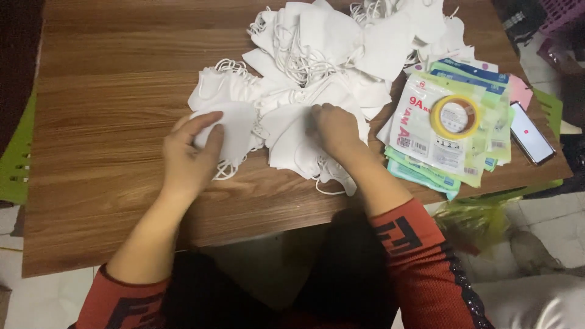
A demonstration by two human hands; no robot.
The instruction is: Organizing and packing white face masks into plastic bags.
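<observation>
The surface [109, 122] is wood-look, brown grain, smooth with a slight sheen. The masks [317, 67] look like soft matt white fabric, kinda fleecy, with thin stretchy cord loops. The packets [426, 134] are glossy plastic film, shiny and crinkly. The tape roll [434, 119] is yellowish, semi-clear plastic. The phone [531, 133] has a slick glass screen.

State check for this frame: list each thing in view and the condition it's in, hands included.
Left hand: closed on a white mask at the pile's left edge.
Right hand: fingers pressed into the masks, grip unclear.
Masks: loose, heaped, ear loops tangled.
Packets: flat, stacked, fanned out.
Tape roll: lying flat on the packets.
Phone: face up, screen lit.
Table: wooden, bearing all of it.
</observation>
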